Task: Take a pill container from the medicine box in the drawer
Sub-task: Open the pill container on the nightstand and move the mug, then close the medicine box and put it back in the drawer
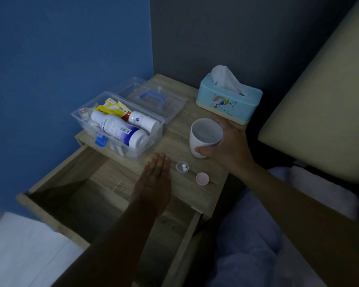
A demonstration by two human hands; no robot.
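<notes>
Just right of center in the frame, the small clear pill container (182,167) stands open on the desk (199,195) with two white pills inside, just beside the straight, flat fingers (161,162) of the left hand (153,183), not touching them. Its pink lid (202,178) lies near, lower right. Up right, the right hand (226,146) wraps a white cup (204,136); the open medicine box (120,125) sits upper left.

Left hand (153,179) lies flat, fingers (161,162) together; right hand (226,143) curled, gripping.
</notes>
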